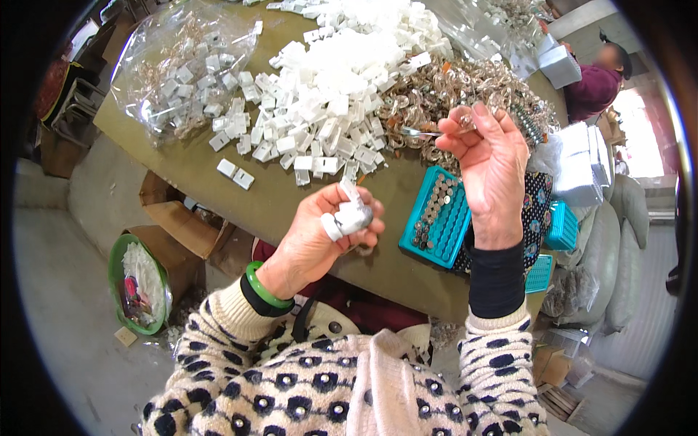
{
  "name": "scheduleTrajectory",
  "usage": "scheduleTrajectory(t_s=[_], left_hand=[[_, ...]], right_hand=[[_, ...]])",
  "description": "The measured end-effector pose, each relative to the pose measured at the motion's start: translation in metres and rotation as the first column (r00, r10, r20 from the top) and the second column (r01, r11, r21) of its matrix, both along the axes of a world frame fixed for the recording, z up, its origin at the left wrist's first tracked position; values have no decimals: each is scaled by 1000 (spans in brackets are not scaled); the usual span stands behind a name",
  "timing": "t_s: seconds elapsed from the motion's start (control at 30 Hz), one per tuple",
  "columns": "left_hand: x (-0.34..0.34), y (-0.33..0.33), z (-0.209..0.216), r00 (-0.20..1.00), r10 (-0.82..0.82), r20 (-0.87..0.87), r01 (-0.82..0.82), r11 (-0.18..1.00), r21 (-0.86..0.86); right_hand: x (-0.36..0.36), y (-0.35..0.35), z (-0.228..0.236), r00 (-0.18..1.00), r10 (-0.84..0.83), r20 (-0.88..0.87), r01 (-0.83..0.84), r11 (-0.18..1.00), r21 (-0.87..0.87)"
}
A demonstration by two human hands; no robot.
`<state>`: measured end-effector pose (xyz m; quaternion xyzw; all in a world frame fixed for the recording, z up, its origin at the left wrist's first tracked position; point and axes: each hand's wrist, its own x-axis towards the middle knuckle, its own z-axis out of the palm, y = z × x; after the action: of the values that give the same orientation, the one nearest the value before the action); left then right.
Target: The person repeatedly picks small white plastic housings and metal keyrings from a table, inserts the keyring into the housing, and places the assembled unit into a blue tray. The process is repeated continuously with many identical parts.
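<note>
Here, cannot read any writing at this size. Grips a small white plastic piece (350,190) in the left hand (307,236), with fingers curled closed, above the near side of a long olive-green table (283,202); also shows a white, grey-ended shape (352,220) there, too unclear to name. Seems to pinch a tiny clear piece (467,123) between thumb and fingertips of the raised right hand (493,163), with the other fingers loosely bent, beside a thin shiny sliver (420,134) pointing leftward. Sees below, to the left of this wrist, a turquoise plastic tray (454,231) with round wells, partly filled with small round metallic pieces (438,198); at upper left, a clear plastic bag (134,83) of white pieces; on the floor, a round green basin (116,272) holding whitish material (142,272).
</note>
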<state>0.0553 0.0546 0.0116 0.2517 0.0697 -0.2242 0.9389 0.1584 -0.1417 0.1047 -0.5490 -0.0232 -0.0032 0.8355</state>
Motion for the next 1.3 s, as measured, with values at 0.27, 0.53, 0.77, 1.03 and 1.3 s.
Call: scheduleTrajectory(t_s=[0.27,0.53,0.77,1.03,1.3], left_hand=[[5,-2,3,995,81,57,-78,996,-43],[-1,-9,1,991,57,119,-52,998,-41],[-15,-17,6,975,45,218,-91,975,202],[-31,-48,5,970,136,204,-176,965,196],[-32,-50,12,969,22,247,-106,936,336]], right_hand=[[-79,-1,-18,996,82,-38,-73,981,182],[-129,-3,-40,989,139,49,-143,984,103],[-149,-7,-45,993,70,99,-49,977,-208],[-157,-13,-57,961,-5,275,226,583,-780],[-157,-21,-66,921,39,387,270,654,-706]])
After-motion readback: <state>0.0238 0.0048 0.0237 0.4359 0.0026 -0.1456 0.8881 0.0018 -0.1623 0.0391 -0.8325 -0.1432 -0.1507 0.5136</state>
